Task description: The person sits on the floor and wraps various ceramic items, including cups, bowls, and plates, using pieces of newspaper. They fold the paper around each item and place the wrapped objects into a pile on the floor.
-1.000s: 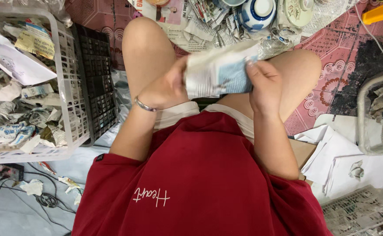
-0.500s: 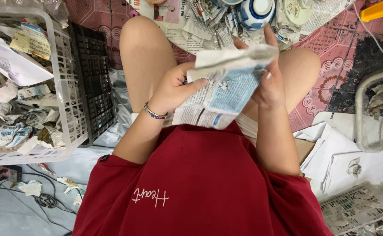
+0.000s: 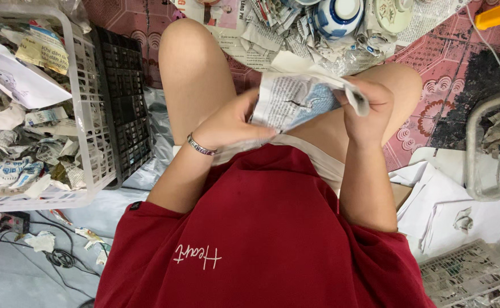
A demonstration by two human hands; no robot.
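Above the lap, the left hand [image 3: 227, 122] pinches the newspaper bundle's [image 3: 295, 102] left edge; the right hand [image 3: 369, 108] closes over its right end. It looks light and crumply, probably wrapping something fragile, so best cradled underneath.

Your left hand [image 3: 230, 122] and right hand [image 3: 369, 108] sit close together over your lap, with the crumpled newspaper sheet [image 3: 295, 102] filling the gap between them and your bare knees [image 3: 190, 63] rising on either side. Just beyond the hands, a heap of newspaper wads [image 3: 272, 23] and a blue-and-white bowl [image 3: 338, 14] blocks the floor. Left of your left hand, past the knee, a black crate [image 3: 124, 102] and white basket [image 3: 93, 114] wall that side; right of your right hand, patterned mat [image 3: 432, 97] lies open.
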